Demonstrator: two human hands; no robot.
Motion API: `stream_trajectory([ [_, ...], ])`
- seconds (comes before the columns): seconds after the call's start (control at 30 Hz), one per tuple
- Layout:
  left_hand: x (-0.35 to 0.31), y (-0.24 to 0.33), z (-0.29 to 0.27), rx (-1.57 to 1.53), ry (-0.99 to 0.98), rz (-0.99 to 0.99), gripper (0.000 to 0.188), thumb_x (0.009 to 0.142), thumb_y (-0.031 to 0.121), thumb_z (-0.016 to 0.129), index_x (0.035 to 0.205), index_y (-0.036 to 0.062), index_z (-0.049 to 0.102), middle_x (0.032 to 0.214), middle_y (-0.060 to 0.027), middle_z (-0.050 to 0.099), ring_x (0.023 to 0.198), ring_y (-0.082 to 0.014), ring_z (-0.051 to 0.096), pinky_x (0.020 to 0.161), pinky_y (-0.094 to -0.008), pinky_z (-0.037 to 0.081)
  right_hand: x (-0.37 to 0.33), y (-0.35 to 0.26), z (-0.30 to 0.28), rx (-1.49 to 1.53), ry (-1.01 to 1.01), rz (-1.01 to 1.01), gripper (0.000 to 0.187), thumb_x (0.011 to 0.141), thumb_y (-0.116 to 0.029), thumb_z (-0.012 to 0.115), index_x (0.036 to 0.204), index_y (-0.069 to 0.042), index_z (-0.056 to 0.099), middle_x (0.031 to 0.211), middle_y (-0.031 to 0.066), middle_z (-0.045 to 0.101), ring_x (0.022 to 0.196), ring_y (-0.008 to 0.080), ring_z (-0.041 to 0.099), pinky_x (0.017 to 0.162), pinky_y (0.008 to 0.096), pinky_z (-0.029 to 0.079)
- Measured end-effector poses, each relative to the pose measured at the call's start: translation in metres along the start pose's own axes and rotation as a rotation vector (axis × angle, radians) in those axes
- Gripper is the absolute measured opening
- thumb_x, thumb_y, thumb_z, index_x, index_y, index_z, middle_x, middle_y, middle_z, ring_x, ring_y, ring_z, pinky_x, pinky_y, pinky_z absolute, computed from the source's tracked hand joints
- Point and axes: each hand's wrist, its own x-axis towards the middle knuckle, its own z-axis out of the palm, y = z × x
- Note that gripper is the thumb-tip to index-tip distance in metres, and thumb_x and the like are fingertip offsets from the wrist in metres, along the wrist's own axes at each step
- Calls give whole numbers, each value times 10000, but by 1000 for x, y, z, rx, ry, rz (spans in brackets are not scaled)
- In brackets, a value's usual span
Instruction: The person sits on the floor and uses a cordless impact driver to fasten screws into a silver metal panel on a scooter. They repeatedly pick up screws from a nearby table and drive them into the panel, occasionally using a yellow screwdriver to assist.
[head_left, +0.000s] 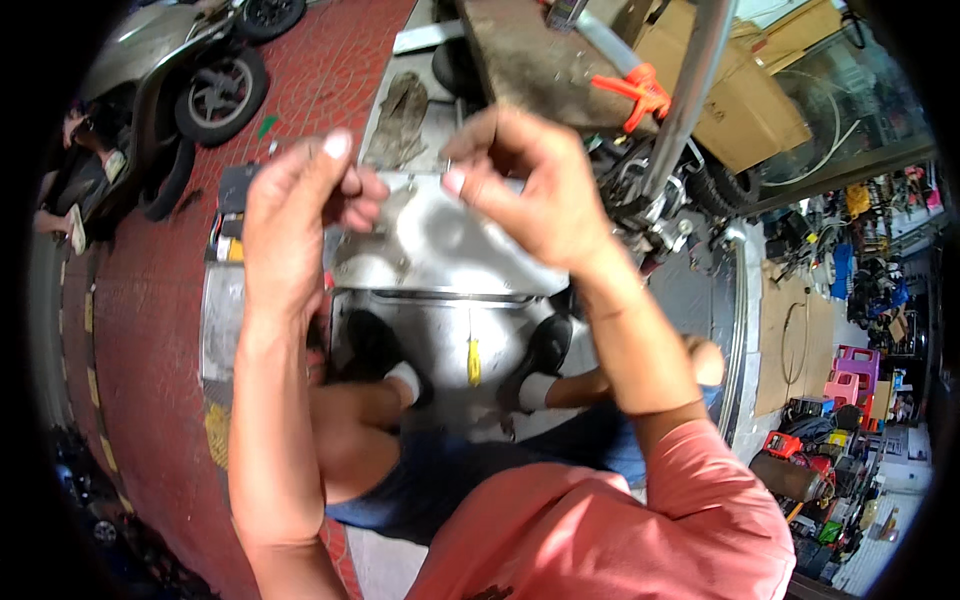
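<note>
My right hand (540,190) is raised over a shiny metal panel (455,250), thumb and forefinger closed in a pinch. A small thin thing shows at their tips, too small to name. Level with it on the left, my left hand (300,200) has its thumb pointing up and its fingers curled. Whatever it may hold cannot be made out. The hands are apart from each other. Between my feet, on the grey floor, lies a yellow-handled screwdriver (474,362). A crumpled grey rag (402,120) rests beyond the panel.
At the far side stands a worn wooden bench (535,75), with an orange-nozzled tool (637,92) at its edge. A slanting metal post (690,100) and a cardboard box (745,105) are to the right. A scooter (150,70) stands on red paving at the left.
</note>
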Motion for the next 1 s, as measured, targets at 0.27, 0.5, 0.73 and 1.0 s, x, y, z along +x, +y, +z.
stream_trajectory([
  [0.27,-6,-13,37,-91,-199,-262,338,1059,378,660,1001,45,681,839,-28,687,715,-119,661,618,-273,542,-20,29,36,61,134,-39,134,892,-14,782,989,-21,690,672,-39,616,615,0,515,551,207,438],
  [0.5,-5,-16,27,-96,-35,-279,244,1040,236,697,1056,-7,694,878,-90,726,706,-148,676,634,-308,603,-13,41,34,88,64,11,198,931,-63,782,1115,-17,728,799,-50,628,724,31,533,663,218,475],
  [0.73,0,-21,11,-100,-2,-286,200,1040,148,673,1154,-15,696,951,-131,744,744,-164,700,668,-325,632,71,205,-45,-360,603,203,262,913,-208,751,1087,-11,749,925,206,769,858,357,753,800,447,585],
  [1.0,5,-38,7,69,-58,-311,162,1014,98,691,1121,-15,737,836,-29,676,692,-113,631,657,-301,598,139,270,-107,-827,574,594,348,947,-289,704,1193,-42,711,1200,232,740,1180,420,692,1002,506,547],
])
